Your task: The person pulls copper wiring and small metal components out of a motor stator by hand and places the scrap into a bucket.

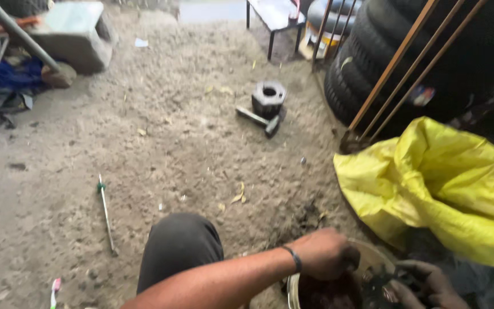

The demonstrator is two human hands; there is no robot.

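Observation:
My left hand, with a dark band on the wrist, reaches across from the lower left. It is curled into a fist over a pale bucket at the bottom right; what it grips is hidden. My right hand, smeared dark, sits at the bucket's right side with its fingers around a black, greasy lump. The bucket's inside looks dark and dirty. My bent knee in dark cloth is just left of the forearm.
A yellow sack lies right of the bucket, below stacked tyres and leaning rusty rods. On the dirt floor are a hammer, a black metal block and a green-handled screwdriver. A concrete block sits far left.

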